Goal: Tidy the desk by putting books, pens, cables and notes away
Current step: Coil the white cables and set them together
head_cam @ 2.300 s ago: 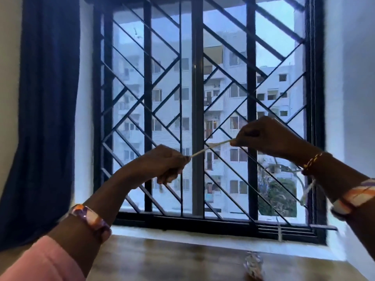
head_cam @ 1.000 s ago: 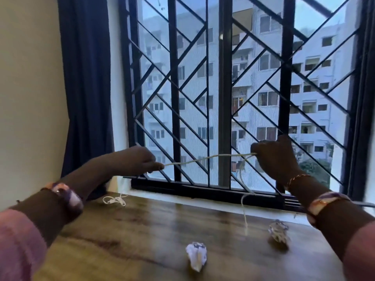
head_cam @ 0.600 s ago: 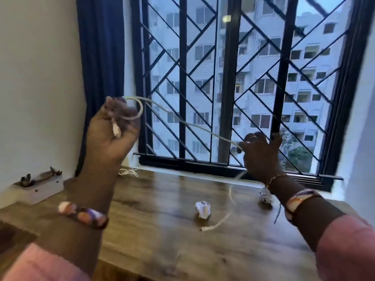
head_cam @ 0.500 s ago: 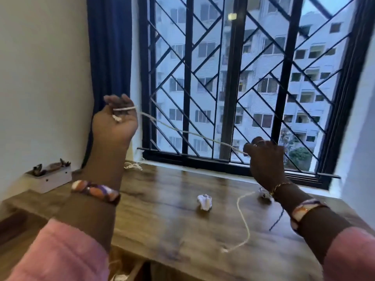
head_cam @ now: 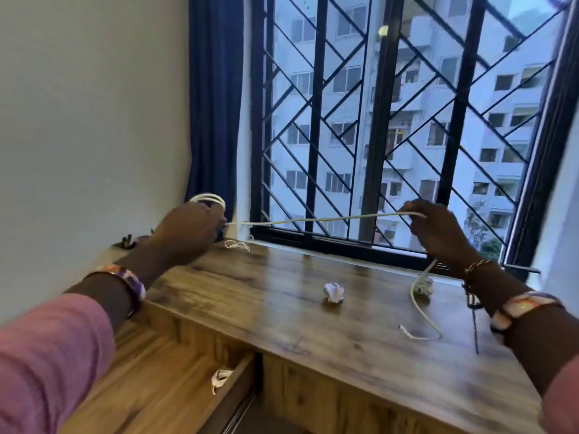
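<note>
Left hand [head_cam: 188, 233] grips coiled white cable [head_cam: 313, 219], right hand [head_cam: 438, 233] pinches the strand taut; loose tail on desk [head_cam: 250, 296] may snag the paper ball [head_cam: 334, 292], or loops slip.

The left hand [head_cam: 188, 231] hides where it grips the white cable [head_cam: 329, 219], so only the coil's top arc shows above the knuckles. Below the right hand [head_cam: 438, 233], the wrist hides part of the hanging cable, and the crumpled paper [head_cam: 426, 286] behind it is blurred.
</note>
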The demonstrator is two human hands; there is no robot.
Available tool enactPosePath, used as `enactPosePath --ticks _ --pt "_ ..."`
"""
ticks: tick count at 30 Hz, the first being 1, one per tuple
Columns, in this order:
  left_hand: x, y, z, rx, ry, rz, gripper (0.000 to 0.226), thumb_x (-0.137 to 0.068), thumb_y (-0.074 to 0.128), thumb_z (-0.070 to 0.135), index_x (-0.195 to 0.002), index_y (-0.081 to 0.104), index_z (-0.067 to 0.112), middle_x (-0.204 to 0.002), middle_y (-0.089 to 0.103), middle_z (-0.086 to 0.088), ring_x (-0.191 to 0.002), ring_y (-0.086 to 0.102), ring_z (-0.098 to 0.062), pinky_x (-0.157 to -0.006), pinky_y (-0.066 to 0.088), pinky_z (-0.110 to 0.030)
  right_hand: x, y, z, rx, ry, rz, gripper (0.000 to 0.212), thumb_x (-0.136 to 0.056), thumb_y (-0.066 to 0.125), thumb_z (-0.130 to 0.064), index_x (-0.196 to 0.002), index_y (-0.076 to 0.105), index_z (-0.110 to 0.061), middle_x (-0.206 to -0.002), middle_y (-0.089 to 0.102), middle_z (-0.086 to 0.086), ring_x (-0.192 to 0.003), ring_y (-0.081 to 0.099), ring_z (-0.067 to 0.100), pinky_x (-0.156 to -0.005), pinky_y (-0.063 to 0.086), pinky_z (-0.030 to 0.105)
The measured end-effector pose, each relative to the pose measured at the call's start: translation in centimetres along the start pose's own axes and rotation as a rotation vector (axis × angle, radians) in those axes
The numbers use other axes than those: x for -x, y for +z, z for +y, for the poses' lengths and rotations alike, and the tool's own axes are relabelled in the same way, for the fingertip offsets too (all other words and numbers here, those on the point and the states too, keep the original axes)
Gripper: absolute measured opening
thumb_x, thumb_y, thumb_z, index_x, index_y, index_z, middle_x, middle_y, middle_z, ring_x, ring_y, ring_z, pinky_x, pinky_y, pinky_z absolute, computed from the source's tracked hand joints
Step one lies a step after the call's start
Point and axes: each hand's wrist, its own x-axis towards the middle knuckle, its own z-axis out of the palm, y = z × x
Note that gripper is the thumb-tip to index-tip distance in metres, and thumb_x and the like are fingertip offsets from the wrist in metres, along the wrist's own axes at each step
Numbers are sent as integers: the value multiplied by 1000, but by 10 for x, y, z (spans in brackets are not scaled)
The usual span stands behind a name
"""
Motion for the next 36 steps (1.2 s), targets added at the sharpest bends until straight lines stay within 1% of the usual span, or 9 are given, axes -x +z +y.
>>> enactPosePath --ticks 4,7,11,14,18,21,25,28,36 --pt "18 -37 38 272 -6 -547 45 -93 34 50 -66 47 15 -62 47 -2 -52 45 -14 -54 34 -28 -1 -18 -2 50 181 72 31 -87 45 -6 -111 64 -1 -86 52 6 -57 40 -6 -59 28 14" --pt "33 -71 60 1172 -224 -766 41 -90 50 36 -56 46 15 -49 40 1 -36 35 -6 -46 37 -16 7 -42 -9 26 376 140 28 -90 44 -7 -108 64 0 -68 48 1 -57 37 7 -57 29 20" --pt "64 -117 71 2685 -94 -754 35 -92 52 33 -72 59 5 -45 47 -3 -45 39 -16 -60 50 -26 54 -63 -31 263 212 3 29 -89 45 -6 -96 68 9 -112 61 31 -102 58 42 -89 44 41" --pt "67 -154 85 3066 -241 -202 36 -96 43 19 -72 61 -1 -55 52 -6 -54 58 -21 -64 54 -28 92 -56 -40 353 84 -189 26 -90 46 -6 -105 64 3 -108 62 29 -100 60 42 -85 48 46" --pt "56 -173 62 2903 -1101 760 46 -97 28 8 -60 54 3 -47 55 -3 -40 54 -12 -59 50 -23 137 -34 -79 258 -70 -360 19 -90 55 -34 -85 65 -17 -71 64 5 -63 60 22 -57 45 34" --pt "53 -151 38 2385 -1386 920 35 -100 21 16 -94 55 8 -77 66 0 -54 61 -9 -63 47 -18 164 -22 -121 276 -274 -483 40 -91 45 -50 -74 57 -16 -59 56 0 -52 51 15 -54 42 35" --pt "74 -117 30 1194 -1166 536 37 -100 27 23 -88 56 3 -82 70 -7 -63 58 -9 -81 49 -33 162 -15 -149 194 -369 -366 43 -92 37 -54 -69 50 -21 -53 47 -4 -46 43 11 -47 34 28" --pt "92 -112 34 628 -582 -259 42 -99 35 21 -84 70 4 -86 71 -6 -75 61 -13 -81 43 -25 140 -14 -152 196 -359 -165 36 -93 38 -50 -73 54 -24 -50 41 -11 -44 39 5 -44 28 22" --pt "97 -125 53 1840 -195 -875 48 -89 41 55 -76 62 13 -53 52 0 -47 46 -10 -56 45 -23 71 19 -133 -23 -139 -221 47 -88 47 -50 -69 62 -9 -48 44 -3 -47 40 14 -53 33 28"
